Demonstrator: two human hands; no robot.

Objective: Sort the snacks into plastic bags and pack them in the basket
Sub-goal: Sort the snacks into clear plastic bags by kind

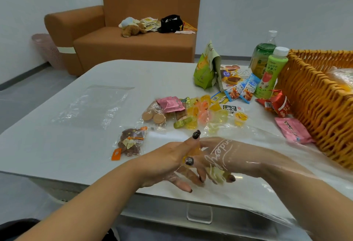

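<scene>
Close up, the right hand [225,156] is tucked inside a clear plastic bag [254,189] with white writing too curly to read, the left hand [172,164] pinches a yellow jelly cup [193,153] at its mouth to drop in, more snacks [200,112] wait behind, and the basket [315,95] sits far right by a box reading "C2" [235,76].

My view: both forearms reach in from bottom, meeting mid-frame. Left grip [170,161] palm turned inward, thumb up, fingers spread, pinching small orange piece at thumb and forefinger. Right grip [227,159] back-up, fingers angled down (sheathed in clear film), touching left fingertips.
</scene>
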